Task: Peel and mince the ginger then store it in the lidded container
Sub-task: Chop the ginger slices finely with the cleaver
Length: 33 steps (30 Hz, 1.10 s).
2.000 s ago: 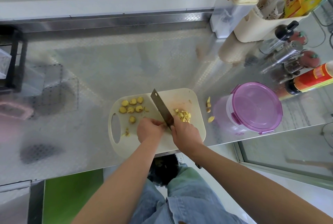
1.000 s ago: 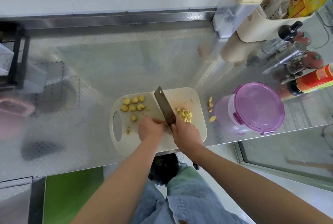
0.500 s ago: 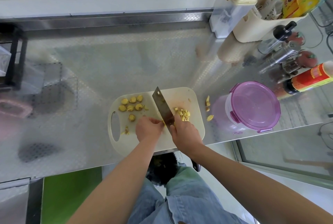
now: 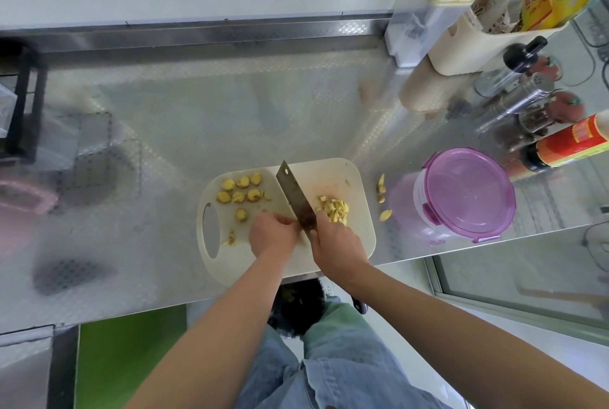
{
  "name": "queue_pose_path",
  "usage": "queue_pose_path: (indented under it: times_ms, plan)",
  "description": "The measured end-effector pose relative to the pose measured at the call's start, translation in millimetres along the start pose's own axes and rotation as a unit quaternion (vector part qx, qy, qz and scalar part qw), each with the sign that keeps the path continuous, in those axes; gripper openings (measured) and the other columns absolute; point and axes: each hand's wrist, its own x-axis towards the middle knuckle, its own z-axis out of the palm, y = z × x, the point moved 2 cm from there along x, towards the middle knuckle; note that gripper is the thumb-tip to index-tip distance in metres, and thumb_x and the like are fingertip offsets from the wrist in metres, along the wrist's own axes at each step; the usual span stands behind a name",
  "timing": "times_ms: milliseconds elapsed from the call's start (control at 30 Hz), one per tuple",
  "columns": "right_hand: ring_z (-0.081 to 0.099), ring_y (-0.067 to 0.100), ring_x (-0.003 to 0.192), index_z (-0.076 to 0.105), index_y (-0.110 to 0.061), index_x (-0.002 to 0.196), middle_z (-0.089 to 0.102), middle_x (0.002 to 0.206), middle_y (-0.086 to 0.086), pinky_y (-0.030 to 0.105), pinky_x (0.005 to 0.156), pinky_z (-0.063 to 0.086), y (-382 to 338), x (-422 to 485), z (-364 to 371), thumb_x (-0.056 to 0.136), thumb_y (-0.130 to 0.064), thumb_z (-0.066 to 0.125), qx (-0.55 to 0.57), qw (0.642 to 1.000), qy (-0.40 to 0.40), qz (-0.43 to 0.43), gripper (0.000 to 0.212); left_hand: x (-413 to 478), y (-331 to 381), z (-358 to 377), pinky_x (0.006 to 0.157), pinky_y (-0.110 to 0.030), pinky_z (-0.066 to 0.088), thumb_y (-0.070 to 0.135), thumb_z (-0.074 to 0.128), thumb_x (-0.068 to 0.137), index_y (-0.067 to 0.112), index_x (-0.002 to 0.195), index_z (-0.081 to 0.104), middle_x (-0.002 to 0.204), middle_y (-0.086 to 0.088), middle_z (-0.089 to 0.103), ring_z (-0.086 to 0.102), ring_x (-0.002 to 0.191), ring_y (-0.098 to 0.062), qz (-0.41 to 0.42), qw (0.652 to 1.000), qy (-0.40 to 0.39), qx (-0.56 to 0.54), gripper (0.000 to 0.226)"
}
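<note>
Little has moved over the last two seconds: both hands have stayed at the near edge of the cutting board (image 4: 333,171), and the knife (image 4: 294,196) has only rocked slightly on the same line.

On the left half of the board lie about seven round ginger slices (image 4: 242,190), peeled and yellow, lying apart from one another. Next comes the left hand (image 4: 272,238), palm down with its fingers curled and the tips bunched against the blade's left face. It pinches what looks like a small ginger piece (image 4: 294,219), which is mostly hidden. The broad blade points away from the person, angled to the left.

The right hand (image 4: 336,241) wraps the handle, which is covered by the fingers, with the wrist straight and the forearm reaching in from the lower right. Just beyond its knuckles sits a small heap of minced ginger (image 4: 333,209).

The ginger is likely light, firm, fibrous and damp, so slices may skid. They are best pinned from above with tucked fingertips.

Off the board's right edge, peel scraps (image 4: 381,192) lie on the steel counter (image 4: 197,118). Farthest right stands the lidded container (image 4: 468,193), its purple lid on.
</note>
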Motion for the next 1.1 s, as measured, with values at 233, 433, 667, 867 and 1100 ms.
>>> queue_pose_path:
  times_ms: [233,433,667,867,1100]
  plan:
    - [0.049,0.029,0.072,0.038,-0.011,0.120,0.058,0.087,0.010,0.034,0.063,0.036,3.5,6.9,4.0,0.102,-0.023,0.035,0.023,1.000,0.017,0.005,0.021,-1.5,1.7,-1.3,0.052,-0.023,0.037,0.023,0.074,0.072,0.018,0.068,0.073,0.064,0.001,0.067,0.064,0.068,-0.020,0.011,1.000,-0.004,0.015,0.006]
    - [0.049,0.029,0.068,0.040,-0.011,0.122,0.055,0.077,0.007,0.034,0.059,0.038,10.8,6.5,3.5,0.100,-0.025,0.036,0.062,0.997,0.040,-0.002,0.026,-1.8,-0.9,-0.8,0.059,-0.023,0.043,0.023,0.073,0.074,0.022,0.063,0.066,0.071,0.000,0.071,0.067,0.073,-0.019,0.013,1.000,0.009,0.008,0.013]
    - [0.047,0.026,0.068,0.040,-0.011,0.118,0.048,0.077,0.004,0.034,0.060,0.035,7.3,-2.6,3.6,0.101,-0.027,0.036,0.039,0.998,0.035,-0.017,0.024,-3.3,-0.9,-0.9,0.057,-0.023,0.041,0.022,0.071,0.075,0.017,0.070,0.072,0.068,0.000,0.069,0.066,0.071,-0.019,0.021,1.000,0.012,0.006,0.008]
    - [0.048,0.025,0.069,0.040,-0.011,0.116,0.049,0.078,0.005,0.035,0.061,0.037,4.8,-2.7,4.2,0.102,-0.027,0.036,0.024,0.999,0.021,-0.012,0.022,-3.7,0.4,-1.0,0.051,-0.022,0.035,0.021,0.070,0.076,0.017,0.071,0.073,0.070,0.001,0.069,0.064,0.072,-0.018,0.021,1.000,0.015,0.010,0.007]
    - [0.049,0.026,0.068,0.038,-0.014,0.106,0.048,0.077,0.004,0.034,0.060,0.037,2.7,3.2,6.9,0.101,-0.021,0.035,0.012,1.000,0.013,-0.005,0.009,-3.3,2.5,0.0,0.048,-0.022,0.032,0.020,0.070,0.077,0.017,0.073,0.073,0.073,0.001,0.069,0.063,0.073,-0.018,0.029,0.999,0.017,0.023,0.006]
